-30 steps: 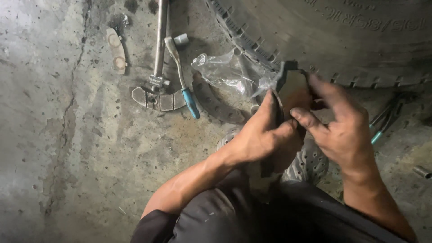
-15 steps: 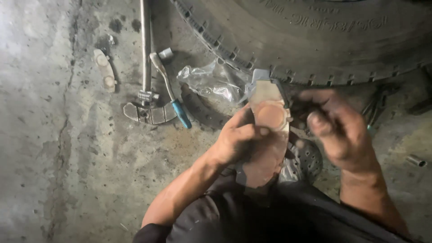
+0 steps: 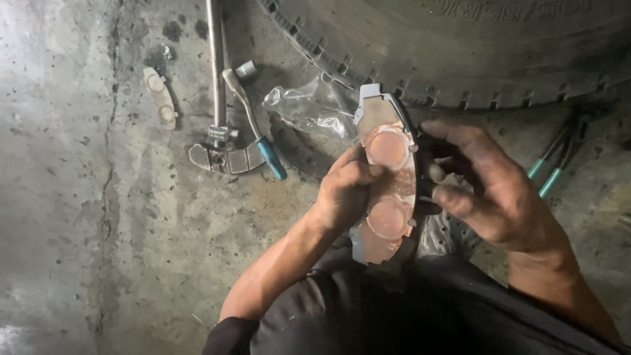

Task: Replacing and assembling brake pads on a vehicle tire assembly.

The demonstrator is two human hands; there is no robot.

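My left hand grips a brake pad by its left edge, holding it upright with the metal backing plate facing me. The plate is smeared with copper-coloured paste in two round patches. My right hand hovers at the pad's right edge, fingers curled, fingertips touching or nearly touching its side. Whether it holds anything small is hidden.
A large tyre lies along the top. On the concrete floor sit a crumpled clear plastic bag, a blue-handled tool, a long metal bar, a curved worn pad, a second brake pad, and teal-handled pliers.
The pad has been turned so its greased back plate faces me fully. My right hand has drawn back from the pad's face to its right edge.
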